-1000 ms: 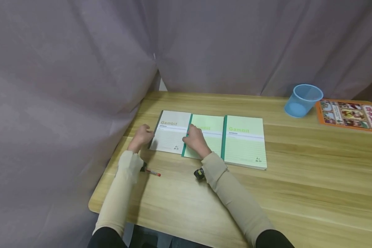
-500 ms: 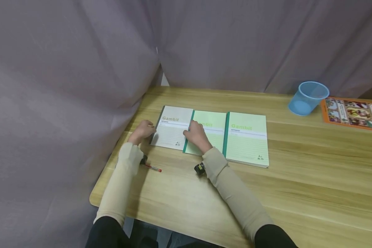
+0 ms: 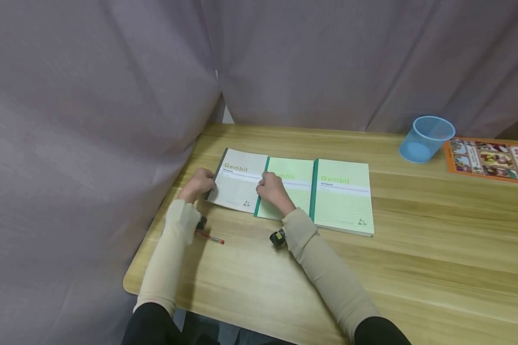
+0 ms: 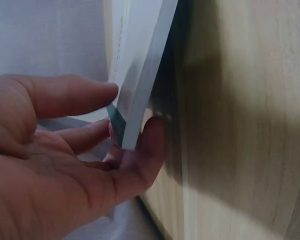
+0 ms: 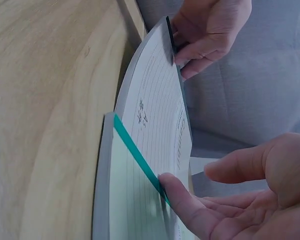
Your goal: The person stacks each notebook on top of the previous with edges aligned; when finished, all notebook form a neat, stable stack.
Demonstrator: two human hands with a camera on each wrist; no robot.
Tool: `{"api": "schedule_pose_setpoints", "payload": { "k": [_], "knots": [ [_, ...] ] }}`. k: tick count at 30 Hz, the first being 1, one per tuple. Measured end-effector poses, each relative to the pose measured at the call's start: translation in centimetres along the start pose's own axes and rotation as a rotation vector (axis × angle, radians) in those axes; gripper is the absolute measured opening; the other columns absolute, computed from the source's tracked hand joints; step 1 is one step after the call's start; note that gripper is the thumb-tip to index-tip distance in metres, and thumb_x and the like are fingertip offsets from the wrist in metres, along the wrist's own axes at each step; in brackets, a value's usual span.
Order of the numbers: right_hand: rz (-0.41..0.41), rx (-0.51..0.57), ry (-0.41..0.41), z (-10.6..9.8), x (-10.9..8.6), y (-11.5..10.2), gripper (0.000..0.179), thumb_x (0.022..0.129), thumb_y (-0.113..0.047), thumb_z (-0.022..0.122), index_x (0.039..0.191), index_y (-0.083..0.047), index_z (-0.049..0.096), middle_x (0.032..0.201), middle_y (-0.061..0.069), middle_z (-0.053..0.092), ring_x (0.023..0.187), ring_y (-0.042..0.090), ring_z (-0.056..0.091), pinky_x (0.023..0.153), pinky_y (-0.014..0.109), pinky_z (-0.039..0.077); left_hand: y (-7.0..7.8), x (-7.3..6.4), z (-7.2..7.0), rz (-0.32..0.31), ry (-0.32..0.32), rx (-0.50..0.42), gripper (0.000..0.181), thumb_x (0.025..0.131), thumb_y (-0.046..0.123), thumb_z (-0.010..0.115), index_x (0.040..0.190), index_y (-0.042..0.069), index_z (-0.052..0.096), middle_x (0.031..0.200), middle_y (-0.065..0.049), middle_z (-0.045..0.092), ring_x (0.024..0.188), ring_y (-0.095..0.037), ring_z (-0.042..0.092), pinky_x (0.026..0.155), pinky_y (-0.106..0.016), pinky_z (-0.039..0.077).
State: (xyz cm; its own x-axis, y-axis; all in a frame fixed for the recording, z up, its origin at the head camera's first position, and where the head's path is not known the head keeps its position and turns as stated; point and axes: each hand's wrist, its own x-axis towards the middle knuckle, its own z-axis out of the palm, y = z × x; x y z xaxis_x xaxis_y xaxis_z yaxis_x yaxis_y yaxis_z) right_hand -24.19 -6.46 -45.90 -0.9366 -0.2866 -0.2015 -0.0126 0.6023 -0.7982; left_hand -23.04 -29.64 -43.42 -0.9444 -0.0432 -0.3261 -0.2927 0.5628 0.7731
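Lifted since the earlier frames, the spine side of the white notebook now bows up off the worktop, where before its cover lay flat. The left hand pinches that edge near its close corner, thumb on the cover and fingers beneath. The notebook lies leftmost in a row of three; its long axis runs away from the person, the far end leaning slightly right, with the "Gambit" title at that far end and the dark spine to the left. The right hand is loosely unfolded, a fingertip at the green spine strip of the middle green notebook, its thumb held apart. Beyond that lies the right green notebook, its long axis also running away. A red pen lies near the left sleeve.
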Motion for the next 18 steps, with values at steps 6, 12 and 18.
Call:
{"api": "schedule_pose_setpoints", "payload": {
  "k": [6,12,18],
  "knots": [
    [-0.006,0.000,0.012,0.22,-0.05,-0.16,0.004,0.091,0.000,0.055,0.094,0.001,0.055,0.081,0.011,0.053,0.060,0.016,0.042,0.054,0.026,0.036,-0.42,0.34,0.40,-0.064,0.010,-0.075,0.047,0.077,-0.013,0.044,0.122,-0.018,0.056,0.102,-0.016,0.056,0.090,-0.025,0.053,0.074,-0.029,0.047],
    [-0.055,-0.009,0.016,0.62,0.18,0.05,0.036,0.088,0.000,0.059,0.122,0.008,0.055,0.082,0.008,0.049,0.064,0.016,0.039,0.057,0.027,0.034,-0.74,0.36,0.41,-0.124,0.056,-0.163,0.020,0.078,-0.013,0.042,0.093,-0.005,0.054,0.093,-0.011,0.050,0.085,-0.024,0.047,0.070,-0.029,0.041],
    [-0.050,0.002,0.020,0.68,0.20,0.15,0.044,0.089,-0.001,0.058,0.132,0.007,0.052,0.102,0.015,0.061,0.079,0.023,0.053,0.062,0.030,0.043,-0.49,0.07,0.19,-0.145,0.053,-0.263,0.039,0.081,-0.015,0.043,0.118,-0.012,0.054,0.106,-0.016,0.055,0.091,-0.024,0.051,0.075,-0.028,0.048]
  ]
}}
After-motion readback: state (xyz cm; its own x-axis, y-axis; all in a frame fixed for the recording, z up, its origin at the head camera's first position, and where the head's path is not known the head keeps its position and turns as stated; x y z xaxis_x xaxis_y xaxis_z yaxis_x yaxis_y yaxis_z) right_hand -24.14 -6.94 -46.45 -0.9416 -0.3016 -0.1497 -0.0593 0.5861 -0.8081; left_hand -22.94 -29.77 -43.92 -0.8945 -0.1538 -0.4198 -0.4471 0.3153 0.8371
